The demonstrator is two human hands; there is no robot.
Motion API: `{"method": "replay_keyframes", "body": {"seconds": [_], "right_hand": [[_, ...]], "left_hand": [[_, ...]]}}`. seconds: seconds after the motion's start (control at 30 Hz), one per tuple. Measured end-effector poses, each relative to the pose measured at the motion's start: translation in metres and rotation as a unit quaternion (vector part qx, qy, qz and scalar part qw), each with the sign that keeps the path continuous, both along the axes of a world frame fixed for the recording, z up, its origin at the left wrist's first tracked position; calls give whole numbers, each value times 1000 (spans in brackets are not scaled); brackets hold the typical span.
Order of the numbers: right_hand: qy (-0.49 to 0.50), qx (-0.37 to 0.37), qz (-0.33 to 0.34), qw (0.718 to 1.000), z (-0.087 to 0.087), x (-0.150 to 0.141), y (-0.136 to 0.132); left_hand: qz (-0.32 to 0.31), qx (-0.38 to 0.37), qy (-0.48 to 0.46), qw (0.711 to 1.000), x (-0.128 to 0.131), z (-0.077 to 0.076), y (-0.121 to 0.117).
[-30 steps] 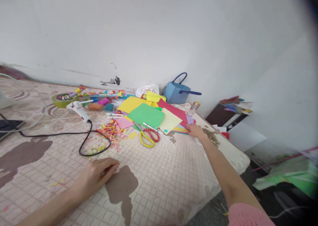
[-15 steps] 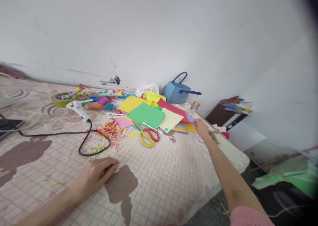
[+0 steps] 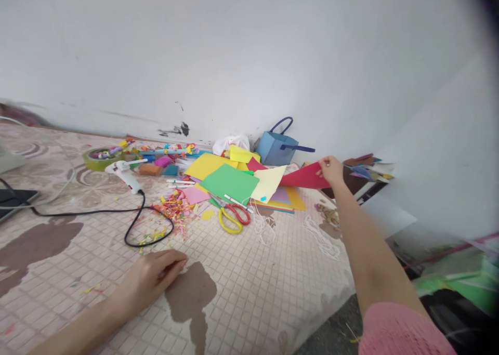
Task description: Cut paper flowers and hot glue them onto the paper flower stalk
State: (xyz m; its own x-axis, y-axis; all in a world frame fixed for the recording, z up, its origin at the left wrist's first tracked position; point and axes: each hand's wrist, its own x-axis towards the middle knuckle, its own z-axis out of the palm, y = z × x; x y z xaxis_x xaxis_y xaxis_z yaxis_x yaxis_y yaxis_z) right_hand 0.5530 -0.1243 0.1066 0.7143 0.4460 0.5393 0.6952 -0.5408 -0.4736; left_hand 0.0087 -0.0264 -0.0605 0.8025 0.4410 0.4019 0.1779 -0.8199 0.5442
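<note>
My right hand (image 3: 331,169) pinches the corner of a red paper sheet (image 3: 302,178) and holds it lifted off the pile of coloured sheets (image 3: 230,181). A pale yellow sheet (image 3: 268,182) curls up beside it. Under the lifted edge lie purple and orange sheets (image 3: 290,196). My left hand (image 3: 152,277) rests palm down on the patterned mattress (image 3: 249,277) near me, fingers loosely together, holding nothing. Scissors with yellow and red handles (image 3: 233,217) lie in front of the pile.
A white glue gun (image 3: 125,173) with a black cord (image 3: 132,225) lies at left, by paper scraps (image 3: 173,209) and a green tape roll (image 3: 99,157). A blue bag (image 3: 278,144) stands against the wall. White string (image 3: 322,238) lies near the mattress edge. A dark side table (image 3: 362,175) stands beyond.
My right hand went from pressing on the sheets' edge to gripping the red sheet and lifting it up and to the right. The left hand stayed put.
</note>
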Motion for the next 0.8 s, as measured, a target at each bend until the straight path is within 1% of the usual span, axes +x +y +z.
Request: {"method": "replay_keyframes", "body": {"seconds": [0.1, 0.23, 0.33, 0.4, 0.47, 0.5, 0.57, 0.6, 0.63, 0.7, 0.8], "right_hand": [[7, 61, 22, 998, 30, -8, -1], [-19, 151, 35, 988, 79, -19, -8], [-52, 226, 42, 972, 115, -25, -17], [-78, 269, 37, 959, 136, -31, -23], [-112, 320, 33, 940, 152, -42, -28], [-132, 350, 37, 927, 156, -50, -28], [-177, 416, 70, 889, 157, -71, -26], [-193, 435, 93, 874, 153, -83, -23], [-199, 444, 119, 865, 147, -97, -18], [-205, 448, 156, 856, 128, -125, -5], [-223, 443, 170, 852, 94, -164, 18]], "left_hand": [[-3, -4, 6, 1000, 0, -1, 0], [0, -11, 11, 1000, 0, -1, 1], [-1, -20, 19, 1000, 0, 0, 0], [-2, -23, 20, 1000, 0, 0, 0], [0, -24, 19, 1000, 0, 1, 0], [1, -26, 20, 999, 0, 1, 0], [3, -34, 24, 999, 0, 2, -1], [4, -39, 26, 999, 0, 3, -1], [5, -43, 26, 999, 0, 2, -2], [9, -48, 18, 999, 0, 2, -2], [19, -51, -4, 999, 0, 0, -3]]}}
